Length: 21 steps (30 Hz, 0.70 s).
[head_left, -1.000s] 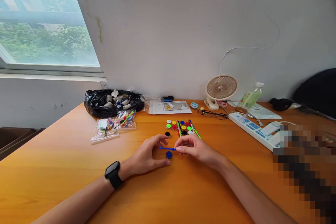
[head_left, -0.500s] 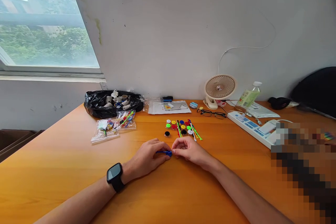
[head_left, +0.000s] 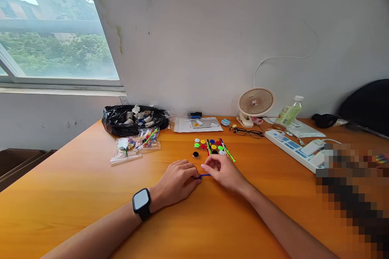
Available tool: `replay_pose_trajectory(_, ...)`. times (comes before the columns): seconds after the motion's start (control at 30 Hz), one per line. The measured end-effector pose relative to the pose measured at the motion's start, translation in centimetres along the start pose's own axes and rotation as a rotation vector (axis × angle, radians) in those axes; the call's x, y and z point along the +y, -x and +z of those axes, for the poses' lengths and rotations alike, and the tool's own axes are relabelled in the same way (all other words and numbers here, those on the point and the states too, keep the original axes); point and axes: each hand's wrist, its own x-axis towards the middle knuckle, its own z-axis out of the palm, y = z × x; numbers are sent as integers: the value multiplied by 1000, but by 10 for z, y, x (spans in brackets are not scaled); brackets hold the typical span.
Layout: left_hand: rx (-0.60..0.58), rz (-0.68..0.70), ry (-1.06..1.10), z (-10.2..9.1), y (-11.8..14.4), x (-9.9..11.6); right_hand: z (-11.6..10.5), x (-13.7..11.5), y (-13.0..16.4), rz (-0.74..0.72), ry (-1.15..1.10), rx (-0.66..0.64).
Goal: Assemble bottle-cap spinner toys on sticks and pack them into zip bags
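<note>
both hands, left hand (head_left: 178, 181) and right hand (head_left: 223, 172), pinch a blue stick (head_left: 204, 175) on the table (head_left: 75, 194), apparently mid-assembly; steady, aligned pressure seems needed.

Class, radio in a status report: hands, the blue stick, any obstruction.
Left hand and right hand pinch blue stick low over table. Nothing obstructing.

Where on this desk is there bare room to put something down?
The orange desk is bare along its near left, between the zip bags and the left hand. Another bare strip lies between the right hand and the power strip. It is crowded along the wall, and around the coloured discs and sticks just beyond the hands.
</note>
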Motion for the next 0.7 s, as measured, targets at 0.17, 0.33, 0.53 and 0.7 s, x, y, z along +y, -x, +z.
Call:
replay_pose_trajectory(0.17, 60, -71, 49, -6, 0, 1, -13, 9, -3, -58, 295, 185)
replay_pose_trajectory(0.33, -1, -6, 31, -6, -1, 0, -8, 12, -2, -137, 540, 139)
replay_pose_trajectory(0.53, -17, -14, 12, -3, -1, -2, -3, 9, -4, -99, 675, 114)
replay_pose_trajectory(0.7, 121, -90, -116, -16, -1, -12, -6, 10, -4, -86, 692, 131)
